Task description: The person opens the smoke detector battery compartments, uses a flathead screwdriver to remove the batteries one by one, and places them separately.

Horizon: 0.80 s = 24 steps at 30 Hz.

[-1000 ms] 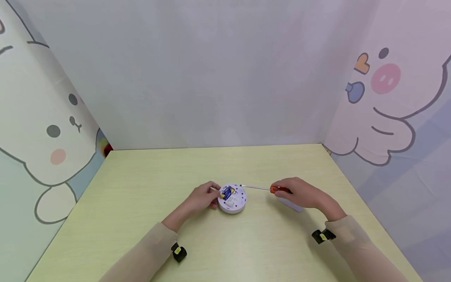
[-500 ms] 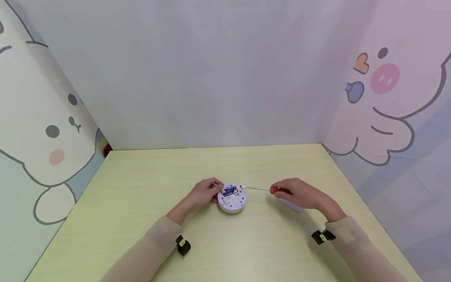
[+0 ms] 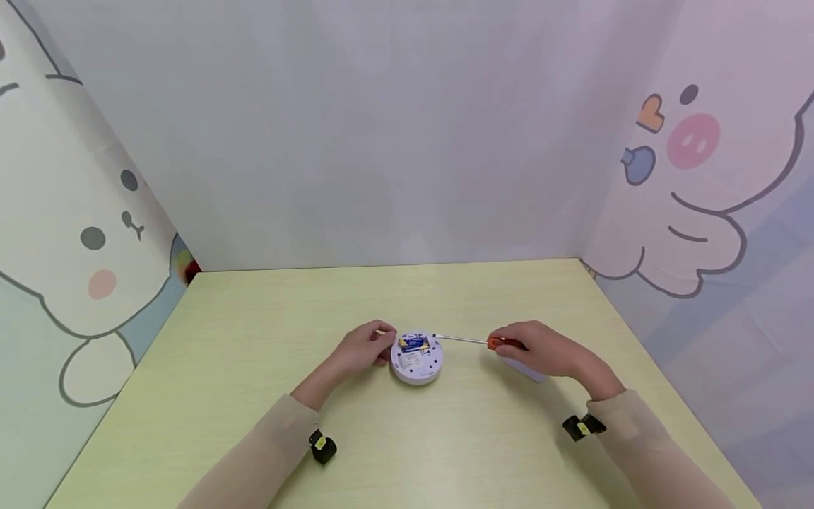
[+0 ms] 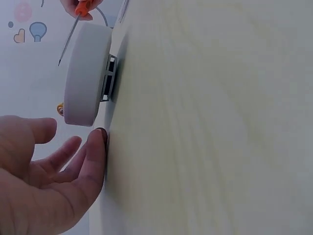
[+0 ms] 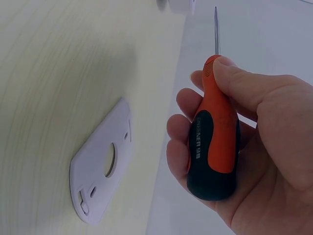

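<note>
A round white device (image 3: pixel 416 366) lies on the table, its face with a blue-and-yellow battery (image 3: pixel 413 343) and a pale label turned up. Beside its left edge is my left hand (image 3: pixel 362 350); the left wrist view shows its thumb and fingers (image 4: pixel 58 161) loosely bent, a small gap from the device's white side (image 4: pixel 88 73). My right hand (image 3: pixel 540 346) grips an orange and black screwdriver (image 5: pixel 220 142) by the handle. In the head view its metal shaft (image 3: pixel 464 340) points left, the tip overlapping the device's upper right rim; the left wrist view shows that tip off the face.
A flat white plate (image 5: pixel 93 171) with a round hole and slots lies on the pale wooden table (image 3: pixel 267 311), partly beneath my right hand in the head view. A grey-white curtain (image 3: pixel 381 141) stands behind the table, with cartoon-printed cloth at both sides.
The device has turned, so its battery sits nearly level rather than slanted. My left hand moved toward its upper edge, then drew back slightly left. The right hand holds the screwdriver in about the same place.
</note>
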Each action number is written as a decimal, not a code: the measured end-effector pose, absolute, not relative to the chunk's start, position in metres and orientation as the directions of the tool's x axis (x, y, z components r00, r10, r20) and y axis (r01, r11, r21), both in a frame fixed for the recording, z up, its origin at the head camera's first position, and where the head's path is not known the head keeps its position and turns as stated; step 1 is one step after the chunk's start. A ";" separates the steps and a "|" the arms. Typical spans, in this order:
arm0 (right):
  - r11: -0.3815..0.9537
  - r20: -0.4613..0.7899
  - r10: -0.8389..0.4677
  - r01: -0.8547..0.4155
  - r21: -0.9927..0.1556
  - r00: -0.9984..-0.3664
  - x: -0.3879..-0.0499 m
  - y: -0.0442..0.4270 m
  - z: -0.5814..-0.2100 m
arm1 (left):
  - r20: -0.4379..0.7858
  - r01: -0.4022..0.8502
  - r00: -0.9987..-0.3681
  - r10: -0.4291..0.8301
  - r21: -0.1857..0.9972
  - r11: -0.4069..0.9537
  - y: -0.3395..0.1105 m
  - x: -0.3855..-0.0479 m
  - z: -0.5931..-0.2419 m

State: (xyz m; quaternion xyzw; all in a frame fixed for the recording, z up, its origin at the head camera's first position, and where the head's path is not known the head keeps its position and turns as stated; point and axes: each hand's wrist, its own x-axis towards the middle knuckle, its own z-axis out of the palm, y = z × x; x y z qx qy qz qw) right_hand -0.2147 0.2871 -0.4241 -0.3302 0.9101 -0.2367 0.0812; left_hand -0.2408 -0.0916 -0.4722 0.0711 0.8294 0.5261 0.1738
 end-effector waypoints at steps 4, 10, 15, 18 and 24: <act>0.670 0.010 -0.640 -0.564 -0.483 -0.769 -0.214 0.287 -0.421 | -0.239 -0.108 -0.927 0.288 0.908 0.405 -0.098 -0.230 -0.469; 0.672 0.012 -0.638 -0.564 -0.480 -0.770 -0.215 0.287 -0.419 | -0.285 -0.164 -0.907 0.310 0.917 0.363 -0.098 -0.212 -0.463; 0.682 0.007 -0.629 -0.557 -0.473 -0.777 -0.214 0.286 -0.419 | -0.297 -0.185 -0.899 0.322 0.924 0.335 -0.095 -0.206 -0.464; 0.685 0.005 -0.628 -0.555 -0.472 -0.778 -0.214 0.286 -0.419 | -0.288 -0.181 -0.904 0.316 0.928 0.326 -0.093 -0.205 -0.466; 0.690 -0.008 -0.622 -0.544 -0.478 -0.783 -0.212 0.285 -0.417 | -0.260 -0.160 -0.911 0.320 0.939 0.306 -0.091 -0.204 -0.468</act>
